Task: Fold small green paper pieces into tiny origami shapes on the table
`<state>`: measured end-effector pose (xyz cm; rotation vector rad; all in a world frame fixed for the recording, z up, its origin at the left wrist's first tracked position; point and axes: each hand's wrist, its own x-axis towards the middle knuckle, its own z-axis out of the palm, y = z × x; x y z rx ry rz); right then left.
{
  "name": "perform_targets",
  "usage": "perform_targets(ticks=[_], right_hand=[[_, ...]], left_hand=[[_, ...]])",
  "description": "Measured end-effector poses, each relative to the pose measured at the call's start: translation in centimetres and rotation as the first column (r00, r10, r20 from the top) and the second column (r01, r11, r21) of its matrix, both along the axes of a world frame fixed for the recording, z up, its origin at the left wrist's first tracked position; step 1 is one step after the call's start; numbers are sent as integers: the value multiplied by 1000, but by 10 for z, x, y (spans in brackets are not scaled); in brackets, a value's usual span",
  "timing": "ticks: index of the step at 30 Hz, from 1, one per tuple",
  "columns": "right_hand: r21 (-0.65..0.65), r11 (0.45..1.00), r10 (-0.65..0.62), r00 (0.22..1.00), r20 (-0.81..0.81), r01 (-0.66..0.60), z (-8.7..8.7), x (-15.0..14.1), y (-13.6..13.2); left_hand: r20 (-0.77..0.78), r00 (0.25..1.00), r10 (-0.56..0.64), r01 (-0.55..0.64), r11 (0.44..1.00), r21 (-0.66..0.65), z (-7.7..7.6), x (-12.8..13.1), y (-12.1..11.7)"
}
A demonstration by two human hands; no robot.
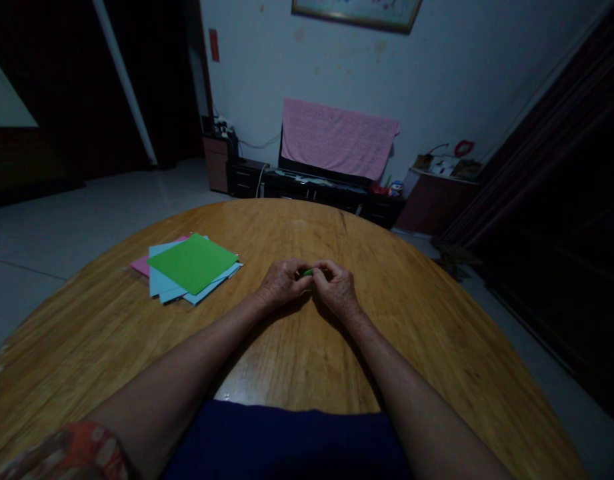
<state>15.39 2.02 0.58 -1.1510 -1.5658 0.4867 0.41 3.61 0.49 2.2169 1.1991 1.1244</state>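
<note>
Both my hands meet over the middle of the wooden table (307,227). Between their fingertips is a small piece of green paper (307,272), mostly covered by the fingers, so its full shape is hidden. My left hand (283,283) is closed, thumb and fingers pinching the paper's left side. From the other side, my right hand (337,288) pinches it with thumb and curled fingers. Off to the left lies a loose stack of coloured paper, with a green sheet (194,262) on top, light blue sheets (159,285) fanned out under it and a pink sheet (141,265) at the bottom.
The table's round edge curves away at the far side. Beyond it, a pink cloth (339,139) hangs over a flat screen on a low black cabinet (311,191). A side cabinet (437,200) with small items stands at the right, near a dark curtain (531,127).
</note>
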Motion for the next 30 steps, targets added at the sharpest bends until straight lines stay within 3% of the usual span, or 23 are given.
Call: perform_targets(ticks=[15,30], right_hand=[[-157,987,9,985,-172,-36,4,-5,-1],[-271,959,-4,954,-299,-81,11,-6,-1]], left_hand=[[164,984,-65,83,991,-106,-1,4,-4],[167,986,-6,20,996,-83,-3,4,-2]])
